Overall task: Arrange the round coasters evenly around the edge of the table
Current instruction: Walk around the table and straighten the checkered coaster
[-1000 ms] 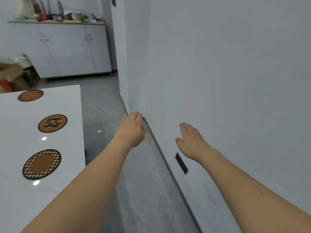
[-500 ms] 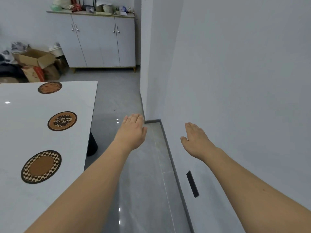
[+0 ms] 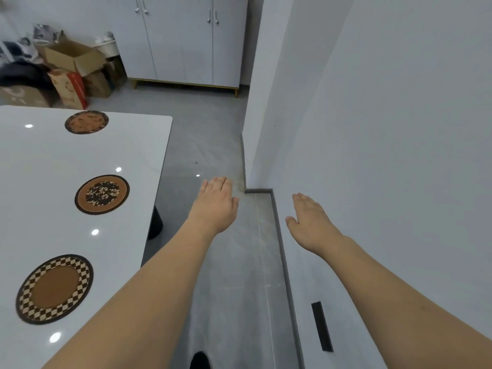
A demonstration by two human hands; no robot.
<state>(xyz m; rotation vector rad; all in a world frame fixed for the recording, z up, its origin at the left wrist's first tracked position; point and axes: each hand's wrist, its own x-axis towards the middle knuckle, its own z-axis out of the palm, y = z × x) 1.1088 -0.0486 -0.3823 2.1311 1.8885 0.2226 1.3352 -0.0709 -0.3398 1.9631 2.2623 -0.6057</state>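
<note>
Three round coasters lie in a row along the right side of the glossy white table (image 3: 138, 161). The nearest coaster (image 3: 54, 288) has a checkered rim and brown centre. The middle coaster (image 3: 102, 194) has a dark floral centre. The far coaster (image 3: 86, 122) is brown and sits near the far corner. My left hand (image 3: 214, 206) is stretched out flat over the floor, to the right of the table, holding nothing. My right hand (image 3: 310, 222) is also flat and empty, close to the white wall.
A white wall (image 3: 386, 155) runs close along the right with a grey skirting strip and a dark slot (image 3: 322, 326). White cabinets (image 3: 186, 41) stand at the back. Cardboard boxes (image 3: 72, 73) are piled at the back left. A dark table leg (image 3: 155, 222) shows under the edge.
The view has swung left and down, bringing more of the table, boxes and cabinets into view. Both hands stay outstretched, flat and empty.
</note>
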